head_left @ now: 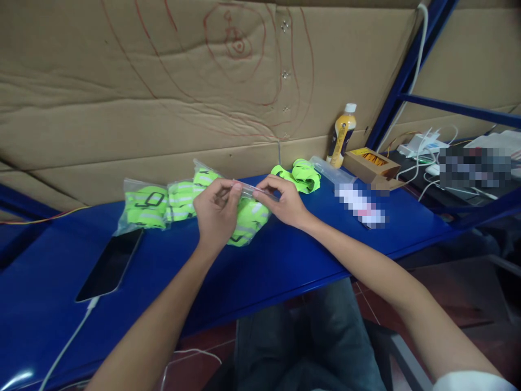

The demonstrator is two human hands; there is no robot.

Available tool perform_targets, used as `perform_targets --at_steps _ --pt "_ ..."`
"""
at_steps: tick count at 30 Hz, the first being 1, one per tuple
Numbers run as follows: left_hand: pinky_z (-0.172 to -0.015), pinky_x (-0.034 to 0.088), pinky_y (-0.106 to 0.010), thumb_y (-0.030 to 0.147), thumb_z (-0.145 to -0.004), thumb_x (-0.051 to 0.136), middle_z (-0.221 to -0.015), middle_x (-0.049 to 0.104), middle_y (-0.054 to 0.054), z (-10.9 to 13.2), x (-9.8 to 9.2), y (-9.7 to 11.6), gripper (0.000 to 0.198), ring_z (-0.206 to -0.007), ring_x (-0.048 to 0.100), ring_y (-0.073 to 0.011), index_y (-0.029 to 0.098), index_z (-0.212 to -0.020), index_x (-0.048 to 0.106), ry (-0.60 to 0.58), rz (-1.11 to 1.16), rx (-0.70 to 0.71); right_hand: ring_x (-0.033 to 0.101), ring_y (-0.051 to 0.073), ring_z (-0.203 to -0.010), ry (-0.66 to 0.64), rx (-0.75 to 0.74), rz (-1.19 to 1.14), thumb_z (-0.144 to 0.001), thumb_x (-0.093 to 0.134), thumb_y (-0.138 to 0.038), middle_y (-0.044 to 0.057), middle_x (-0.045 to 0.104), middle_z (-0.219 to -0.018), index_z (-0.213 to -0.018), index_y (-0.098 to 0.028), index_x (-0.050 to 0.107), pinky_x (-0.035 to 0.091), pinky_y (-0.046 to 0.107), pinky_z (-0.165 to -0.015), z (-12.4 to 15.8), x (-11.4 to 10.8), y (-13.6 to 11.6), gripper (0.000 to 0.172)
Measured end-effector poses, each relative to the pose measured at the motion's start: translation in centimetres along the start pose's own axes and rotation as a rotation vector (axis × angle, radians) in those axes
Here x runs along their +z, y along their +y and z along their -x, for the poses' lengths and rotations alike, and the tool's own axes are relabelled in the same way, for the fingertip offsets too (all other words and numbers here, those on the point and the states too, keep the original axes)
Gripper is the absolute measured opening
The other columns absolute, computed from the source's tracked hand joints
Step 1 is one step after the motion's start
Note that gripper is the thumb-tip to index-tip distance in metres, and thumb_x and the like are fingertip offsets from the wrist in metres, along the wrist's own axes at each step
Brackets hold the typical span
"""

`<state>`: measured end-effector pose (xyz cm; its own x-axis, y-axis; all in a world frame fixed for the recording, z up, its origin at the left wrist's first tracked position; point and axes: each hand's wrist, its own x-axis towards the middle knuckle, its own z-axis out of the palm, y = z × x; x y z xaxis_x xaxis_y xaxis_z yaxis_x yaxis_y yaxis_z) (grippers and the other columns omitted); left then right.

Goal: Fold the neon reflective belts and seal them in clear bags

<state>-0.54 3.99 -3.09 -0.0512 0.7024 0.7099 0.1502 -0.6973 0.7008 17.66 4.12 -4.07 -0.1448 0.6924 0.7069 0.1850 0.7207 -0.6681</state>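
Observation:
My left hand [215,212] and my right hand [283,201] both pinch the top edge of a clear plastic bag [249,217] that holds a folded neon-green reflective band, just above the blue table [285,260]. Fingers of both hands are closed on the bag's opening. Two more bagged green bands [146,206] [181,200] lie to the left of my hands. Loose green bands [301,175] lie unbagged behind my right hand.
A black phone [109,265] on a white charging cable lies at the left. A yellow drink bottle [342,136], a small cardboard box [370,164] and empty clear bags [329,171] stand at the back right. Cardboard sheets line the wall. Cables and chargers [423,146] lie far right.

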Motion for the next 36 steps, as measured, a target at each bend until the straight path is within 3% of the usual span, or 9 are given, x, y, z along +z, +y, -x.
perform_targets --at_steps 3,6,10,19,25,30,33,36 --pt "-0.083 0.06 -0.029 0.05 -0.098 0.078 -0.102 0.081 -0.009 -0.2 -0.3 0.0 0.031 -0.091 0.077 -0.0196 0.019 -0.103 0.077 -0.126 0.025 -0.024 0.053 0.015 -0.074 0.03 -0.011 -0.007 -0.101 0.07 -0.044 0.0 0.062 -0.078 -0.084 -0.02 0.07 0.041 0.031 -0.071 0.0 0.1 0.0 0.029" --pt "-0.079 0.058 -0.029 0.046 -0.099 0.077 -0.096 0.079 -0.007 -0.4 -0.7 -0.5 0.026 -0.086 0.074 -0.0185 0.019 -0.101 0.078 -0.215 0.003 0.003 0.053 0.015 -0.074 0.049 -0.03 -0.02 -0.101 0.07 -0.047 0.0 0.062 -0.078 -0.085 -0.02 0.071 0.041 0.031 -0.071 0.1 0.0 0.0 0.032" --pt "-0.069 0.052 -0.026 0.039 -0.102 0.072 -0.081 0.073 -0.004 -0.2 -0.7 -0.8 0.023 -0.073 0.067 -0.0155 0.018 -0.092 0.076 -0.193 -0.044 0.059 0.052 0.015 -0.074 0.002 0.016 -0.066 -0.101 0.069 -0.053 0.001 0.063 -0.079 -0.087 -0.019 0.071 0.041 0.031 -0.071 0.1 -0.1 0.0 0.036" --pt "-0.084 0.059 -0.03 0.039 -0.102 0.072 -0.095 0.079 -0.007 0.2 -0.1 -0.6 0.022 -0.087 0.075 -0.0189 0.018 -0.1 0.078 -0.227 0.036 -0.002 0.053 0.014 -0.072 -0.04 0.119 -0.149 -0.095 0.074 -0.057 0.0 0.066 -0.081 -0.089 -0.019 0.07 0.041 0.03 -0.069 -0.1 -0.2 0.9 0.039" --pt "-0.08 0.057 -0.029 0.041 -0.101 0.074 -0.093 0.079 -0.006 0.5 0.0 -0.5 0.023 -0.086 0.075 -0.0197 0.019 -0.098 0.078 -0.199 0.009 -0.032 0.052 0.014 -0.072 -0.025 0.028 -0.023 -0.1 0.067 -0.04 0.0 0.063 -0.079 -0.088 -0.019 0.068 0.04 0.03 -0.068 0.0 -0.3 0.4 0.025" --pt "-0.071 0.052 -0.029 0.038 -0.101 0.073 -0.082 0.075 -0.003 0.9 0.0 0.0 0.02 -0.072 0.068 -0.0168 0.02 -0.094 0.079 -0.13 -0.111 0.019 0.052 0.013 -0.071 0.021 -0.082 0.074 -0.1 0.064 -0.025 -0.001 0.059 -0.078 -0.084 -0.02 0.066 0.04 0.029 -0.067 0.3 0.0 -0.2 0.017" --pt "-0.073 0.052 -0.029 0.038 -0.102 0.072 -0.083 0.076 -0.003 1.1 0.1 0.3 0.021 -0.075 0.068 -0.0172 0.021 -0.094 0.08 -0.092 -0.182 0.065 0.053 0.013 -0.071 0.033 -0.104 0.064 -0.101 0.065 -0.026 -0.001 0.06 -0.078 -0.085 -0.02 0.068 0.04 0.029 -0.067 0.3 -0.1 -0.3 0.017" --pt "-0.077 0.055 -0.03 0.039 -0.1 0.075 -0.089 0.079 -0.005 1.1 0.3 0.3 0.019 -0.082 0.072 -0.019 0.021 -0.096 0.08 -0.12 -0.098 0.033 0.053 0.014 -0.073 0.031 -0.116 0.076 -0.102 0.065 -0.029 0.0 0.062 -0.079 -0.086 -0.02 0.068 0.041 0.03 -0.07 0.2 -0.3 -0.6 0.019"
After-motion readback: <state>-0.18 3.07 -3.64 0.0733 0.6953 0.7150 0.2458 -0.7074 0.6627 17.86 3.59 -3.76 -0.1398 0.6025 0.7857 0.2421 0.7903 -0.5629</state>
